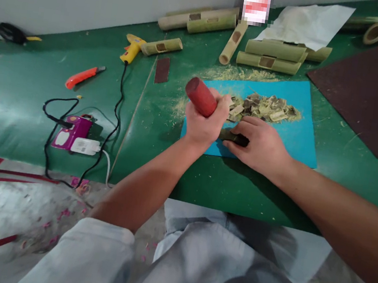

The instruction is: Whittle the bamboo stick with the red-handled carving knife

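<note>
My left hand [204,122] is closed around the thick red handle [202,97] of a tool whose working end is hidden by the fist. Close beside it, my right hand [262,145] grips a short dark green bamboo piece [227,134], low over the near part of a blue board [302,148]. Much of that piece is covered by my fingers. Just beyond both hands, a heap of bamboo chips and sawdust [271,108] lies on the board.
Notched bamboo tubes [268,62] lie along the back, some under white paper [304,22]. At right is a dark brown sheet [375,92]. Leftward are a yellow glue gun [131,49], an orange utility knife [83,76] and a purple power strip [72,132] with trailing cords.
</note>
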Available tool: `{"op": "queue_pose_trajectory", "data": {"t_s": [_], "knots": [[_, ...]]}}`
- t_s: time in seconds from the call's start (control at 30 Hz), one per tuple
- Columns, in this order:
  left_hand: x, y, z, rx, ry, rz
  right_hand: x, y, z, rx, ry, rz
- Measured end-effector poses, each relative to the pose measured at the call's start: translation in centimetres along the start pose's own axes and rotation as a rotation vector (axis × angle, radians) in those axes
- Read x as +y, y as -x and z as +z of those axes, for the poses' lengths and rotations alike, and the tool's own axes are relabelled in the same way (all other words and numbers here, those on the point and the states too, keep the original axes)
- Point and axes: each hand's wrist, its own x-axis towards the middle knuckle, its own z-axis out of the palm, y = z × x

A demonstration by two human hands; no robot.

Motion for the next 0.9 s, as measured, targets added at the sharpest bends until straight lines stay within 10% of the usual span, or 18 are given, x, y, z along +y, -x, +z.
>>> {"op": "queue_pose_trajectory", "data": {"t_s": [0.47,0.73,0.9], "knots": [[0.6,-0.4,-0.2,0.026,0.198,-0.099,-0.3,-0.1,-0.5,-0.041,0.118,0.022],[3.1,-8.8,0.1,0.098,0.119,0.067,0.7,0.4,-2.2,-0.118,0.278,-0.021],[2.4,-11.2,1.5,-0.028,0.124,-0.055,1.5,0.3,-2.1,-0.089,0.167,-0.003]]}}
